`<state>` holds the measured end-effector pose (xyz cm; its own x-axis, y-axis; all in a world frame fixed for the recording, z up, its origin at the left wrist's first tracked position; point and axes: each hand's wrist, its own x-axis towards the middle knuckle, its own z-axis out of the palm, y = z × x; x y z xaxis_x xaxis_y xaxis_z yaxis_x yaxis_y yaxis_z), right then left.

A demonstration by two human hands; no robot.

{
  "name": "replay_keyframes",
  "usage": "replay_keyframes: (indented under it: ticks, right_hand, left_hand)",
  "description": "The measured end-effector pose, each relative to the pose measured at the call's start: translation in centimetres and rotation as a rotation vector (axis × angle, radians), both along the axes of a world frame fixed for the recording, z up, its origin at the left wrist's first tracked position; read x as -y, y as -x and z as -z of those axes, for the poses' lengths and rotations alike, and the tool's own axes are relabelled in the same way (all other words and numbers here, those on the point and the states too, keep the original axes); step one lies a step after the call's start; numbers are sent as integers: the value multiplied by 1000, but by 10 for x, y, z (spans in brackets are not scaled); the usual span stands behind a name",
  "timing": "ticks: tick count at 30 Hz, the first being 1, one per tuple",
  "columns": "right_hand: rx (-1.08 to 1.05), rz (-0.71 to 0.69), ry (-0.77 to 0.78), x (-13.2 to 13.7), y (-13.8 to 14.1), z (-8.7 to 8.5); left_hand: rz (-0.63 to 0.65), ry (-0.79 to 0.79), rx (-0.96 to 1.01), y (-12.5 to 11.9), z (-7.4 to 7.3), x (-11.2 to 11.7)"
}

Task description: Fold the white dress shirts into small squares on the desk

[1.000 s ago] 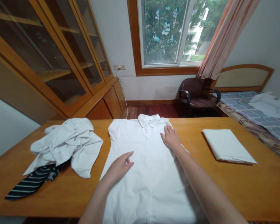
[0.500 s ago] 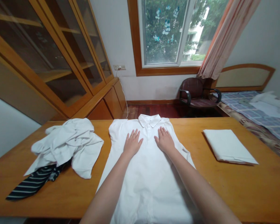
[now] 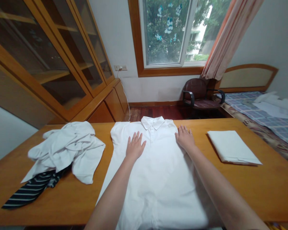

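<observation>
White shirt (image 3: 158, 185): left hand (image 3: 135, 147) flat mid-chest, right hand (image 3: 185, 139) flat at edge, both empty.

I log orange-brown wooden table (image 3: 254, 191) carrying flat white collared shirt (image 3: 158, 179), crumpled white garments (image 3: 69, 147), dark striped tie (image 3: 28, 191), folded white cloth (image 3: 232, 147).

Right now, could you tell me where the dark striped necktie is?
In the head view, the dark striped necktie lies on the wooden table's left, partly under the crumpled white shirt.
</observation>
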<state>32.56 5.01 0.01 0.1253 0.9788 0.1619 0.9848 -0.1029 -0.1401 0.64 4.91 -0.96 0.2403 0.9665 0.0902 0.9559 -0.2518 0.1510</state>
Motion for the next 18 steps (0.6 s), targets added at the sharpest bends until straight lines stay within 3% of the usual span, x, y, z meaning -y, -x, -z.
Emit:
replay_keyframes:
  ticks: [3,5,8,12,18]
  right_hand:
    - [-4,-114,-79,-2,29,-5]
    - [-18,-201,-44,-4,50,-4]
    - [-24,-225,40,-12,68,2]
    - [-14,-174,62,-30,62,7]
    - [-5,-81,121,-48,25,4]
  left_hand:
    - [-5,4,-16,-1,-2,1]
    - [-9,-6,-44,-2,-3,2]
    - [-19,-21,-82,-3,-4,3]
    - [-25,-29,-97,-2,-3,4]
    - [-25,-53,-93,0,2,3]
